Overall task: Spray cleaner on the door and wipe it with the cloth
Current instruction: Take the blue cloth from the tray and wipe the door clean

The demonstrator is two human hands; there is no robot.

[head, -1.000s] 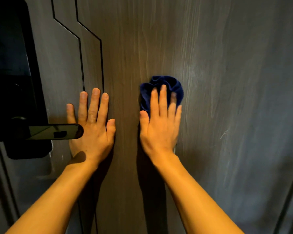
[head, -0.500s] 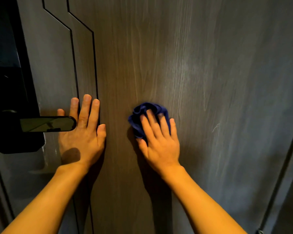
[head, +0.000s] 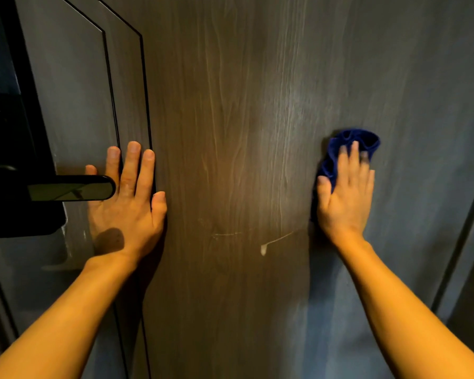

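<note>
Wiping step. Right hand [head: 345, 192] presses the bunched blue cloth [head: 348, 149] flat-palmed against the door [head: 230, 132], right of centre. Left hand [head: 126, 203] spread open, bracing beside the handle [head: 71, 191]. Advice: keep even pressure, overlap strokes, catch the pale drip [head: 263, 248] lower down.

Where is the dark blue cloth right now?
In the head view, the bunched dark blue cloth is pressed against the grey wood-grain door under the right hand, far right of the black lever handle.
</note>
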